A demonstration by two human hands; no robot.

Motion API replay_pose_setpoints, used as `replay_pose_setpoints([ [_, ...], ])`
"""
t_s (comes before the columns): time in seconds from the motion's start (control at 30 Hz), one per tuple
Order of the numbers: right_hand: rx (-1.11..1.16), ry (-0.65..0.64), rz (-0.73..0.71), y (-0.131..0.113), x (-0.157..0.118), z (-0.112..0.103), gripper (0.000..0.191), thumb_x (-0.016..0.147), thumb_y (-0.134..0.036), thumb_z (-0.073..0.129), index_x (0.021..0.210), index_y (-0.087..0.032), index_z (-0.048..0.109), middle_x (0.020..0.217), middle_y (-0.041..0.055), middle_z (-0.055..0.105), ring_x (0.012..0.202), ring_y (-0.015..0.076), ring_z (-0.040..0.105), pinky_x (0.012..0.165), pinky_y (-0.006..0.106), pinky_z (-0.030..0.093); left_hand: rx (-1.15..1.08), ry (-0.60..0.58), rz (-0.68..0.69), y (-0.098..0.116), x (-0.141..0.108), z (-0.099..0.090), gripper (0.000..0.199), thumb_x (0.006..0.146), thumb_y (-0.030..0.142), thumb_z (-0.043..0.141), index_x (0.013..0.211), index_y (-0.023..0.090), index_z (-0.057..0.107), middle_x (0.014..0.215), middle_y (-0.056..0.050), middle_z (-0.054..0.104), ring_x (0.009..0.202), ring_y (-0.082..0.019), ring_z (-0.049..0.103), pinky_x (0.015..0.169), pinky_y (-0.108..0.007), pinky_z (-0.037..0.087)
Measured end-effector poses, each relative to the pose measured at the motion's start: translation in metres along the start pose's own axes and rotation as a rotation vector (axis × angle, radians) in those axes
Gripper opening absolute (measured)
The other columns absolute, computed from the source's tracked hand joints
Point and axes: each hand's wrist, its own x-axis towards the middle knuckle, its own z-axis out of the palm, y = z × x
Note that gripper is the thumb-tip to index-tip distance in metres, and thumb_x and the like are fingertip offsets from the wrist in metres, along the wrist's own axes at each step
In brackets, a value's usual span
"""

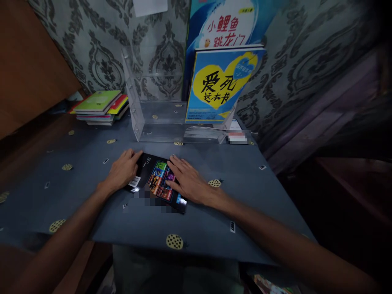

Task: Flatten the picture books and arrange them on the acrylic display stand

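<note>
A black book (145,165) with colourful pictures and a white barcode lies flat and slightly turned on the table, its back cover apparently up. At its left edge is my left hand (123,169), fingers curled against the cover with the index finger at the upper corner. My right hand (190,179) rests palm down over the book's right side, fingers stretched and a little apart. It hides part of the right edge. Beyond both hands stands a clear acrylic stand (134,106), with a blue book (196,98) bearing a yellow heart on its right side.
A stack of books (98,102) sits at the table's back left. Behind the blue book stands a larger picture book (226,22) against the patterned wall. A phone-like object (235,124) lies beside the stand's right end. The dark cloth-covered table (205,232) has its front edge near me.
</note>
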Motion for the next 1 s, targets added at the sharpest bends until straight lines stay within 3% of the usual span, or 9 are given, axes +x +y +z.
replay_pose_setpoints([
  [0.23,-0.058,-0.02,-0.044,-0.007,0.004,-0.011,0.056,0.104,-0.043,0.045,0.148,-0.008,0.047,0.159,0.0251,0.04,0.151,0.0359,0.034,0.121,0.061,0.034,-0.448,-0.076,0.152,-0.041,0.012,0.001,0.048,0.098,0.026,0.039,0.14,0.019,0.059,0.103,-0.007,0.062,0.099,-0.021,0.059,0.097,-0.036,0.048],
  [0.37,-0.041,-0.068,-0.21,-0.042,0.023,-0.022,0.037,0.105,-0.031,0.046,0.136,-0.017,0.061,0.148,0.0181,0.053,0.14,0.0309,0.047,0.114,0.054,0.043,-0.608,-0.052,0.198,-0.053,0.016,0.004,0.044,0.097,0.025,0.042,0.134,0.018,0.065,0.105,-0.007,0.065,0.101,-0.021,0.06,0.099,-0.036,0.048],
  [0.47,-0.021,-0.172,-0.341,-0.074,0.043,-0.02,0.035,0.104,-0.034,0.051,0.134,-0.021,0.064,0.133,0.0142,0.06,0.123,0.0272,0.054,0.105,0.046,0.05,-0.628,-0.022,0.194,-0.051,0.015,0.006,0.045,0.096,0.023,0.042,0.135,0.017,0.065,0.104,-0.007,0.066,0.099,-0.02,0.06,0.097,-0.035,0.048],
  [0.57,-0.047,-0.195,-0.365,-0.092,0.06,-0.009,0.038,0.103,-0.04,0.052,0.136,-0.026,0.063,0.118,0.0112,0.059,0.111,0.0256,0.053,0.098,0.044,0.05,-0.636,-0.018,0.196,-0.048,0.013,0.006,0.045,0.096,0.02,0.042,0.134,0.017,0.066,0.102,-0.007,0.067,0.097,-0.02,0.06,0.097,-0.034,0.048],
  [0.7,-0.035,-0.188,-0.35,-0.094,0.073,0.003,0.038,0.104,-0.043,0.049,0.138,-0.031,0.062,0.113,0.0087,0.056,0.106,0.024,0.049,0.095,0.041,0.047,-0.622,-0.018,0.174,-0.047,0.013,0.005,0.044,0.097,0.021,0.042,0.132,0.017,0.068,0.1,-0.007,0.068,0.095,-0.02,0.06,0.093,-0.034,0.049],
  [1.0,-0.08,-0.131,-0.211,-0.073,0.091,0.005,0.042,0.105,-0.043,0.048,0.137,-0.021,0.062,0.118,0.0127,0.056,0.107,0.0265,0.048,0.093,0.043,0.045,-0.692,-0.002,0.144,-0.047,0.014,0.005,0.038,0.096,0.026,0.046,0.124,0.018,0.072,0.107,-0.008,0.073,0.101,-0.021,0.065,0.095,-0.035,0.05],
])
